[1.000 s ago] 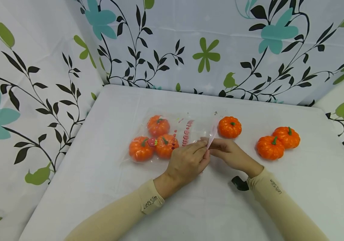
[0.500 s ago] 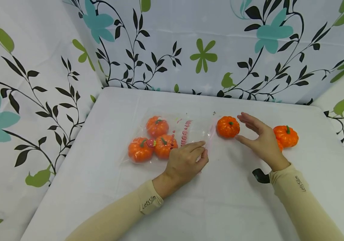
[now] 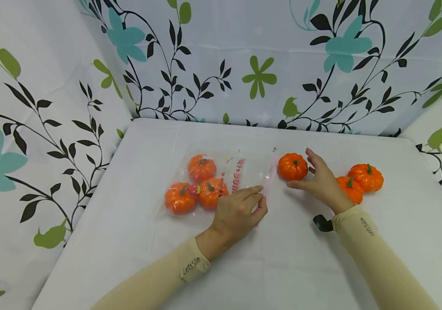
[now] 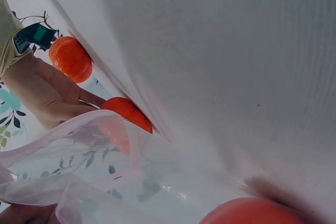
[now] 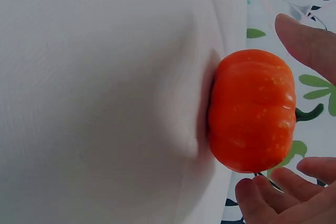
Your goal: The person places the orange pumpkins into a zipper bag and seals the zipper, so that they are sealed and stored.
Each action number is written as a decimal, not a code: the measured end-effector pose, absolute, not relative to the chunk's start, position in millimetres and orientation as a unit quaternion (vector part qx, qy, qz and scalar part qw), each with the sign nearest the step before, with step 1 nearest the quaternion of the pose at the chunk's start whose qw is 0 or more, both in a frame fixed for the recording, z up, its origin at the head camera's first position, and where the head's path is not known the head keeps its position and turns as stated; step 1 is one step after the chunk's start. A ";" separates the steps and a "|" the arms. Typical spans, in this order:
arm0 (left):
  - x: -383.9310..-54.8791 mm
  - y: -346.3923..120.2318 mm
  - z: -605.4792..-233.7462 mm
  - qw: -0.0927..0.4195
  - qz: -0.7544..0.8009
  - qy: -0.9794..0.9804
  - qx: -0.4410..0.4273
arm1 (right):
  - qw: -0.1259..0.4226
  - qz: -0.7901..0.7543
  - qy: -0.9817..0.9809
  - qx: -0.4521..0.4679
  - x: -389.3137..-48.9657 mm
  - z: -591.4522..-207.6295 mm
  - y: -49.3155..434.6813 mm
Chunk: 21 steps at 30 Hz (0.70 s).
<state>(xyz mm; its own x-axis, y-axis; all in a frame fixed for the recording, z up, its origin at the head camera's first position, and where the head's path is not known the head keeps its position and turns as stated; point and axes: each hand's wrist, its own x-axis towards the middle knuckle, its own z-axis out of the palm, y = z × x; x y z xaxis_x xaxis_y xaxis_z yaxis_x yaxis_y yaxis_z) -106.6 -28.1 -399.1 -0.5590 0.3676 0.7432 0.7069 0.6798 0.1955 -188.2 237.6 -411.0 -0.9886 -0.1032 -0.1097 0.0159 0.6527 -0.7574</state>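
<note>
My left hand (image 3: pixel 240 213) pinches the pink-edged mouth of a clear plastic bag (image 3: pixel 253 172) with red print. Through the film show three small orange pumpkins, one of them a pumpkin (image 3: pixel 180 198) at the near left. In the left wrist view the bag's mouth (image 4: pixel 79 124) gapes. Just right of the mouth sits a loose pumpkin (image 3: pixel 292 167) with a green stem. My right hand (image 3: pixel 319 183) is spread around it, thumb on the near side and fingers on the far side; in the right wrist view the fingertips (image 5: pixel 247 187) are close to its skin.
Two more pumpkins lie together at the right, a nearer pumpkin (image 3: pixel 350 189) and a farther pumpkin (image 3: pixel 367 177). A white cloth covers the table (image 3: pixel 244 275). Behind it hangs a leaf-patterned curtain (image 3: pixel 205 51). A black wrist camera (image 3: pixel 323 223) juts from my right sleeve.
My right hand has let go of the bag's edge, swung right, then closed in around the loose pumpkin. The bag's mouth has lowered, and my left hand has stayed on it.
</note>
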 end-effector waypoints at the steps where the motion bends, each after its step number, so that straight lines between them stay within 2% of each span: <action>1: -106.4 -28.2 -399.0 0.346 -0.245 -0.848 -0.317 | 0.074 -0.413 0.907 -0.024 -188.6 -412.1 236.9; 14: -108.9 -27.7 -399.1 0.355 -0.239 -0.843 -0.326 | 0.078 -0.380 0.922 0.007 -191.3 -421.6 234.6; 21: -107.9 -28.2 -400.3 0.344 -0.247 -0.846 -0.325 | 0.051 -0.388 0.920 0.006 -192.2 -430.7 235.2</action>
<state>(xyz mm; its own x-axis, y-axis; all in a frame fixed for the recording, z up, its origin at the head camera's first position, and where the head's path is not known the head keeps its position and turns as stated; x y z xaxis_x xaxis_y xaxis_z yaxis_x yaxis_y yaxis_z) -107.9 -28.2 -400.3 -0.5519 0.3791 0.7427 0.7191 0.6673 0.1937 -192.2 235.2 -430.7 -0.9947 -0.0294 -0.0989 0.0502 0.6994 -0.7130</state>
